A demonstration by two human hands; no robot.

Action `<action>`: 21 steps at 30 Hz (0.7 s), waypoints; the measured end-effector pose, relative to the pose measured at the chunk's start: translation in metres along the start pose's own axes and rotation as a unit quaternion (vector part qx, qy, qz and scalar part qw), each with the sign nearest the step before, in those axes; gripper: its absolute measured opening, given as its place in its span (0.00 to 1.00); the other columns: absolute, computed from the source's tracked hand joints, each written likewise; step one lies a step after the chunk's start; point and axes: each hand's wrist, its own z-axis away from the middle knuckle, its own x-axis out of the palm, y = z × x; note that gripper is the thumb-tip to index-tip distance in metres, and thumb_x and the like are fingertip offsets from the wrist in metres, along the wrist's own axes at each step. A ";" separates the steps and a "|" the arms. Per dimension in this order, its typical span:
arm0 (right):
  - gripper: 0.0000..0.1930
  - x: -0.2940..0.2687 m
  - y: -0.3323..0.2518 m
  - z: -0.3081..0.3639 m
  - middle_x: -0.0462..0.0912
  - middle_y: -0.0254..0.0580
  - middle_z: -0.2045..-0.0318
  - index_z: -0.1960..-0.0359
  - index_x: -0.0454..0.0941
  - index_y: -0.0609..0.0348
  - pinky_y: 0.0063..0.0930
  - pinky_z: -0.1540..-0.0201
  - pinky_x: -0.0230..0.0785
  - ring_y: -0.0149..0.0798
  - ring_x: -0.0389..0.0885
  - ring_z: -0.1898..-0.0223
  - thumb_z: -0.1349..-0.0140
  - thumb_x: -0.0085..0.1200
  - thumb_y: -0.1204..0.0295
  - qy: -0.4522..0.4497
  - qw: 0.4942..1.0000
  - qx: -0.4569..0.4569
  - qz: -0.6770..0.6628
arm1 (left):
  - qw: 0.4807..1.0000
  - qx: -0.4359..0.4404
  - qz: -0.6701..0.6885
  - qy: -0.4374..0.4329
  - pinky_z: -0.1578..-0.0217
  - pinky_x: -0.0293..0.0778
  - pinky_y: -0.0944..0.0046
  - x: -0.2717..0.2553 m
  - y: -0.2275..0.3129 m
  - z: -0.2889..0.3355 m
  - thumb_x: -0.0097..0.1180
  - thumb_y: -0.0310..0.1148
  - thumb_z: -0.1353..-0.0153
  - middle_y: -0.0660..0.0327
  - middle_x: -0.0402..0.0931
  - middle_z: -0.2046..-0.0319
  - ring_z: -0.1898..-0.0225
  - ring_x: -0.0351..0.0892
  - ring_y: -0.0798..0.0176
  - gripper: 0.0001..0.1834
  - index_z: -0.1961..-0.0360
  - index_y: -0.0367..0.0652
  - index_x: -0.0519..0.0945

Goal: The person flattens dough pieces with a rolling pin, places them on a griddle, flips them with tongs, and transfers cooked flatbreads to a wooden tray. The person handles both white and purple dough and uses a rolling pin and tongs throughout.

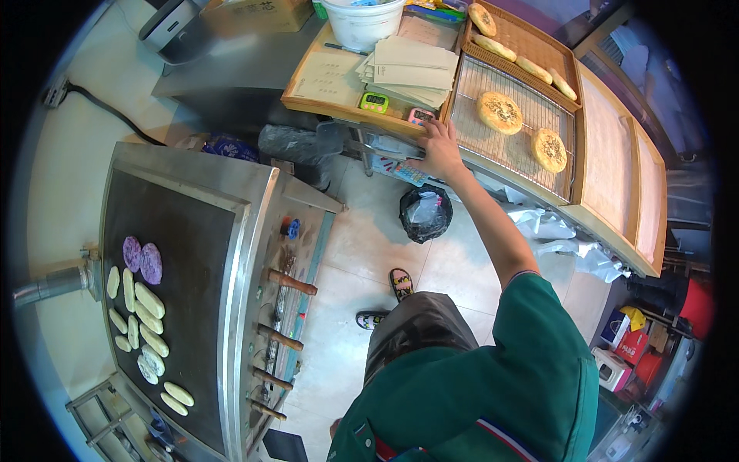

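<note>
My right hand (440, 151) reaches across to the front edge of a wooden tray (306, 101). Its fingertips are at a small pink timer (421, 116), with thumb and fingers apart and nothing held. Whether they press the timer, I cannot tell. A green timer (374, 102) lies to the left in that tray, below a stack of paper bags (414, 63). Right of the hand, two round seeded flatbreads (499, 113) rest on a wire rack (476, 141). My left hand is out of sight.
At left stands a griddle (192, 212) with several pale oval dough pieces (149, 300) and two purple ones (152, 264). Wooden handles (292, 282) jut from its front. A lined bin (426, 214) is on the floor. A wicker basket (539, 45) holds several breads; a white bucket (363, 23) stands behind.
</note>
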 end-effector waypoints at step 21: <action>0.14 -0.056 0.097 0.239 0.79 0.37 0.67 0.56 0.74 0.59 0.19 0.71 0.67 0.27 0.75 0.71 0.37 0.52 0.63 -0.003 0.588 0.328 -0.739 | 0.899 0.316 -0.299 -0.043 0.67 0.78 0.60 -0.014 0.046 -0.107 0.50 0.32 0.39 0.57 0.80 0.68 0.66 0.82 0.59 0.10 0.66 0.37 0.80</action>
